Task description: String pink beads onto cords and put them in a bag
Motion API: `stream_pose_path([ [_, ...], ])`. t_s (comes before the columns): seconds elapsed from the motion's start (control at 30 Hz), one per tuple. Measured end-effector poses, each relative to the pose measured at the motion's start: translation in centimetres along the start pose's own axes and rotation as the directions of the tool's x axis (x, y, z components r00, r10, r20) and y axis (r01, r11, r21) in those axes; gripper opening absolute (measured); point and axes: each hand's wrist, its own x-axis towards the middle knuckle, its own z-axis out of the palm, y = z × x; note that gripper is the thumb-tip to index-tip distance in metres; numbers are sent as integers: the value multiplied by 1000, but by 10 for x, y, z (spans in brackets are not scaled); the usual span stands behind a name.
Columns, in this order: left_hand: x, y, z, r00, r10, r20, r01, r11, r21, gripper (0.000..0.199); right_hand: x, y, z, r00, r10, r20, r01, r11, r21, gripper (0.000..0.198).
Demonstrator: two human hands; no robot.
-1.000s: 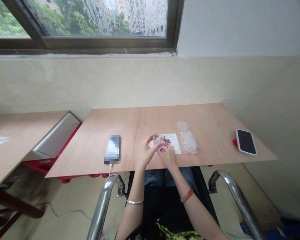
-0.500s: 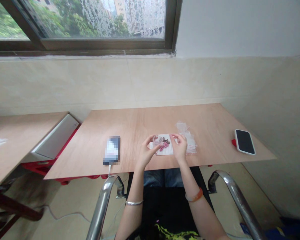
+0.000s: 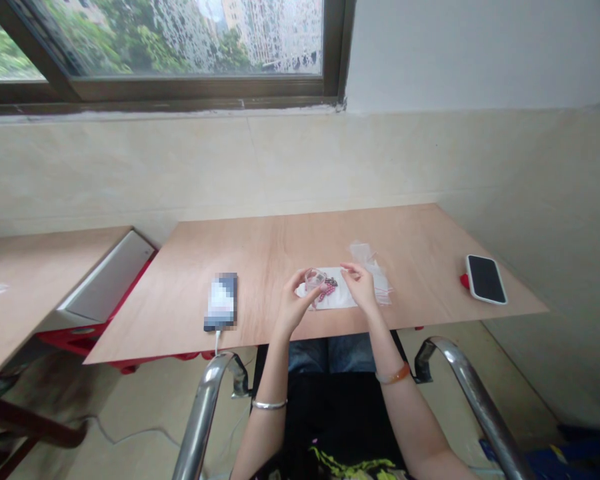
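My left hand (image 3: 296,298) curves its thumb and fingers around a clear round container (image 3: 315,277), tilted over a white sheet (image 3: 347,297). Beside its rim lie pink polka-dot pieces (image 3: 327,289) and small dark metal-looking pieces (image 3: 332,281), too small to name exactly. My right hand (image 3: 361,288) hovers at the right part of the sheet, thumb and fingertips drawn together. Whatever may be between those fingertips is too small to tell. Just right of that hand rests a stack of clear plastic bags (image 3: 381,283), partly covered by it.
A phone (image 3: 221,301) with a white cable lies on the wooden table (image 3: 270,247) at left. Another phone (image 3: 487,279) rests at far right, with a red object (image 3: 465,281) beside it. Metal armrests (image 3: 200,413) flank me; a second table (image 3: 40,267) stands to the left.
My right hand has turned, and its fingertips have drawn closer together above the sheet. My left hand stays around the clear container. The view has shifted slightly.
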Motion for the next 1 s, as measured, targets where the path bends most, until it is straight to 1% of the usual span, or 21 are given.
stream_pose_path([
  [0.07, 1, -2, -1, 1000, -2, -15, 2, 1000, -10, 40, 5, 27, 1, 990, 9, 141, 13, 988, -154, 24],
  [0.1, 1, -3, -1, 1000, -3, -16, 3, 1000, -15, 41, 6, 38, 2, 983, 19, 183, 25, 972, -233, 26],
  [0.17, 1, -5, -1, 1000, -3, -10, 3, 1000, -22, 41, 7, 54, 5, 978, 35, 208, 30, 953, -301, 28],
  [0.27, 1, -6, -1, 1000, -6, -14, 6, 1000, -20, 41, 6, 65, 11, 977, 41, 207, 32, 940, -339, 26],
  [0.47, 3, -7, 0, 1000, -4, -19, 4, 1000, -17, 41, 7, 62, 15, 965, 60, 254, 70, 878, -473, 25],
  [0.7, 4, -6, 0, 1000, 1, -13, -1, 1000, -27, 41, 5, 60, 15, 975, 17, 219, 96, 864, -495, 14],
  [0.8, 3, -3, -1, 1000, -5, -17, 5, 1000, -21, 41, 4, 57, 16, 982, 19, 188, 85, 844, -529, 12],
  [0.9, 2, -1, -1, 1000, -18, -20, 18, 999, -29, 41, 7, 48, 15, 978, 95, 183, 28, 818, -574, 14],
  [1.0, 2, 1, -1, 999, -30, -28, 29, 999, -46, 42, 11, 35, 13, 947, 231, 222, -39, 771, -635, 17],
])
